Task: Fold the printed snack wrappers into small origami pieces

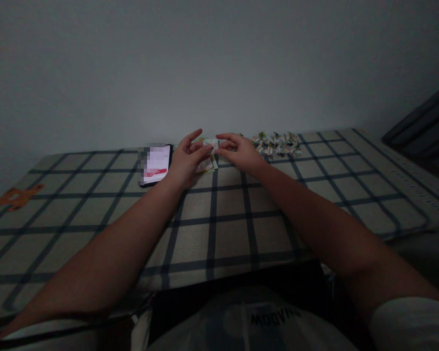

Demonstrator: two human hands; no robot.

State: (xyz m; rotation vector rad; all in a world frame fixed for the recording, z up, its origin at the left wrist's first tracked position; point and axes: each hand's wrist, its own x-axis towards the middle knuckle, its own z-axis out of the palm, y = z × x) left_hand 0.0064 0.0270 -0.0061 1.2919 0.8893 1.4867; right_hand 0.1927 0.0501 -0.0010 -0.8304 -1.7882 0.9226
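Note:
A small whitish piece of printed paper [211,143] is held up between my hands over the table. My left hand [189,155] pinches its left side with thumb and fingers, the index finger raised. My right hand [237,150] has thumb and fingertips on its right side, the index finger stretched above it. Below and behind my left hand lie flat printed paper sheets [207,166], partly covered by it. Just beyond my right hand are several small folded paper pieces [278,144] in rows, with pointed corners and mixed colours.
A phone [156,165] with a lit screen lies left of my left hand. The table has a checked cloth [229,229], with an orange bear-shaped figure [18,197] at the far left. A pale wall [219,63] rises behind the table. The room is dim.

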